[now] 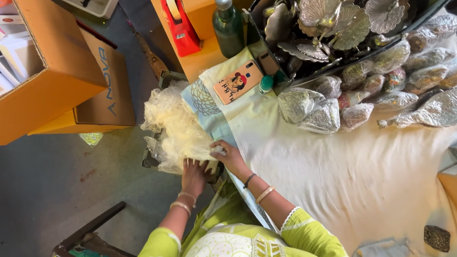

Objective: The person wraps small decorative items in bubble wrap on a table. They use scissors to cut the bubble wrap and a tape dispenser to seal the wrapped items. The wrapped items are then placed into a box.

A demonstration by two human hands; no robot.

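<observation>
A heap of crumpled clear plastic bags [176,126] fills a small dark crate [150,160] on the floor, beside a white-clothed table [346,172]. My left hand [194,176] lies on the near edge of the heap, its fingertips buried in the plastic. My right hand [229,155] reaches in from the table side and pinches a bit of clear plastic at the heap's right edge. Both wrists wear bangles and both sleeves are light green.
Orange cardboard boxes [51,74] stand at left. A red tape dispenser [179,25], a green bottle [227,26] and a phone in an illustrated case [237,82] sit near a black tray of silver metal ornaments [326,21]. Several plastic-wrapped silver pieces [386,87] lie on the cloth. A chair frame [92,238] is at bottom left.
</observation>
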